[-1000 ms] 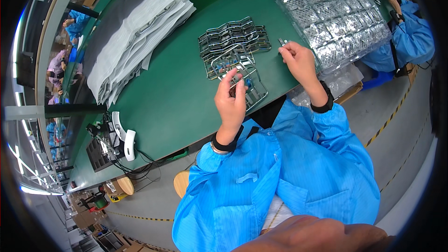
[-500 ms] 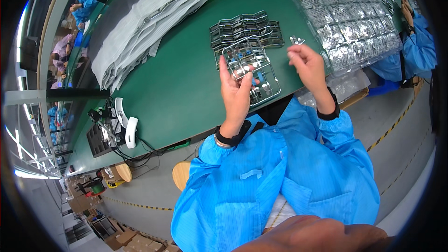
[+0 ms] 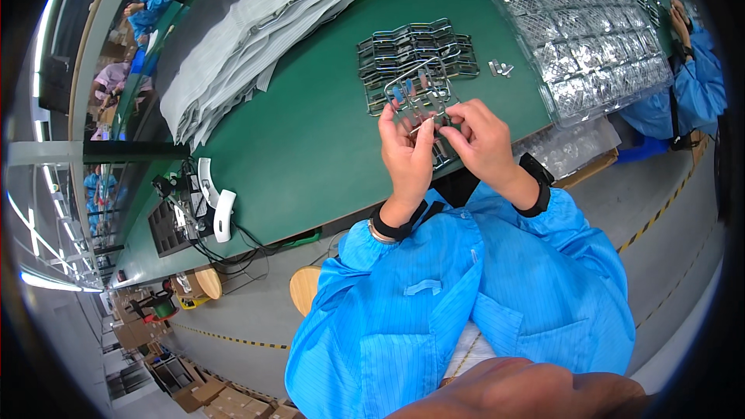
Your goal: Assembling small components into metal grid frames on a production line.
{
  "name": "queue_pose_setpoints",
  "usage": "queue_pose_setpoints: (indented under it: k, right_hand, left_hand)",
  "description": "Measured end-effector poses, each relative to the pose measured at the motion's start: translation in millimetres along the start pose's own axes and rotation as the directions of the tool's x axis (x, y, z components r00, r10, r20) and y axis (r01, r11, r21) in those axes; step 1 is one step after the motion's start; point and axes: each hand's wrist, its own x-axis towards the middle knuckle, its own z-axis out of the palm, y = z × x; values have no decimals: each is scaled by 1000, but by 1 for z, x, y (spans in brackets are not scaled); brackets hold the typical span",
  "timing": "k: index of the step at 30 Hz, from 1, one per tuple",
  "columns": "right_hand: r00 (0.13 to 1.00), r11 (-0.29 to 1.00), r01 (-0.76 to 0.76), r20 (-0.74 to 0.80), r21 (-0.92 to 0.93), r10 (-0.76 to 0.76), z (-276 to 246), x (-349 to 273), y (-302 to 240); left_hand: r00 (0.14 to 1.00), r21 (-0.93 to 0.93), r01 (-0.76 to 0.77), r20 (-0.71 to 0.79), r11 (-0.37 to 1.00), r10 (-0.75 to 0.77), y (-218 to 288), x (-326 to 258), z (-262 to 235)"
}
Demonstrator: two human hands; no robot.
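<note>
Two hands (image 3: 442, 143) pinch metal frame (image 3: 419, 93); frame stack (image 3: 411, 50) behind.

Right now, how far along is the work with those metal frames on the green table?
Done, it seems: a few small metal pieces lie loose beside the pile. In hand: both hands, left hand and right hand, meet at one metal frame held over the table edge, fingers pinching a small part. Left: a pile of similar frames lies on the green table, apparently untouched.
</note>
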Motion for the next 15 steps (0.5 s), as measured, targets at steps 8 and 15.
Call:
queue_pose_setpoints:
  k: [8, 15]
  right_hand:
    - [972, 978, 198, -115, -56, -204, -14, 21, -2]
    - [943, 949, 295, -127, -114, -309, -9, 24, 4]
  left_hand:
    - [999, 49, 46, 25, 998, -47, 2, -2, 1]
    - [996, 161, -52, 78, 986, 40, 3, -7, 1]
